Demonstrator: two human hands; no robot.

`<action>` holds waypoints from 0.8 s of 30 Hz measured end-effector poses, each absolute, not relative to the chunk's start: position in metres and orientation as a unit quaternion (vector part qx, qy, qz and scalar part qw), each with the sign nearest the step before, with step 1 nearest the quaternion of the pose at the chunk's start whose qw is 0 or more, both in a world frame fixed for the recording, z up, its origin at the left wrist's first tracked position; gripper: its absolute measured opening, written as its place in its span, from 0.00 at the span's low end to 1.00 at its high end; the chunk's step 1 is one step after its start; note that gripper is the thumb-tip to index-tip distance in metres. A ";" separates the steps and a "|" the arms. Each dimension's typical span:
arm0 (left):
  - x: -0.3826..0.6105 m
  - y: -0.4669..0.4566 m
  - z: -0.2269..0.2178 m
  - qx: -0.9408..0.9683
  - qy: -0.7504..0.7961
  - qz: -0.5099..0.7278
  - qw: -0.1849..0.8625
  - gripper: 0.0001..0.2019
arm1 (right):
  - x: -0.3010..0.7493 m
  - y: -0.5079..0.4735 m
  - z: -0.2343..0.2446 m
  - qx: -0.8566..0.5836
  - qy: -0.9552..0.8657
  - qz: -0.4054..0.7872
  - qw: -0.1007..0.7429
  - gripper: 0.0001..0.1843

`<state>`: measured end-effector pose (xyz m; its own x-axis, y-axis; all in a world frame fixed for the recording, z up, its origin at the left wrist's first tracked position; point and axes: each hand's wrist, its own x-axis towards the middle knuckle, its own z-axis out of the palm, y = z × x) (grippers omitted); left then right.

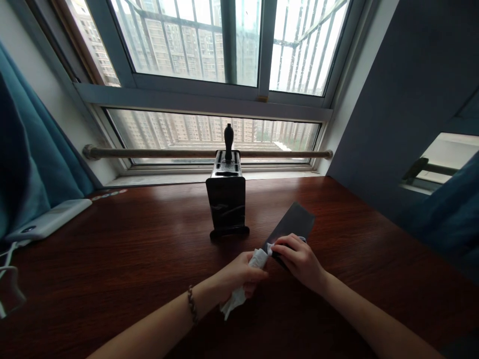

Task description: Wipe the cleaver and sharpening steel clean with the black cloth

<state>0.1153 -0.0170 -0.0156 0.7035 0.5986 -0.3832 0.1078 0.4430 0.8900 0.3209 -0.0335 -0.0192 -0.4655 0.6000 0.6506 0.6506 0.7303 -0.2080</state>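
My right hand (299,259) is closed round the handle of a dark cleaver (294,222), whose broad blade points away from me just above the wooden table (130,249). My left hand (239,276) is closed on a crumpled white tissue (247,279), and the tissue's upper end touches the blade near the handle. A braided bracelet sits on my left wrist. A black knife block (227,199) stands just behind the hands, with one black handle (228,139) sticking up from its top.
A white power bank (52,219) with a cable lies at the table's left edge beside a teal curtain (33,164). A metal rail (168,153) runs across the window behind the block. A grey wall panel (404,109) stands at the right.
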 end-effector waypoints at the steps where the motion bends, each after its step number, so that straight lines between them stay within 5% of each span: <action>1: 0.115 -0.016 -0.017 0.500 0.346 0.156 0.779 0.14 | 0.322 -0.030 -0.021 -0.383 -0.844 -0.035 0.373 0.13; 14: 0.111 -0.006 -0.027 0.475 0.323 0.115 0.810 0.11 | 0.406 0.012 -0.017 -0.589 -0.659 -0.163 0.439 0.12; 19: 0.112 -0.004 -0.028 0.471 0.324 0.107 0.813 0.12 | 0.368 -0.013 -0.011 -0.477 -0.745 -0.120 0.450 0.11; 24: 0.110 0.001 -0.028 0.455 0.328 0.089 0.823 0.13 | 0.325 -0.027 -0.027 -0.325 -0.886 -0.012 0.331 0.15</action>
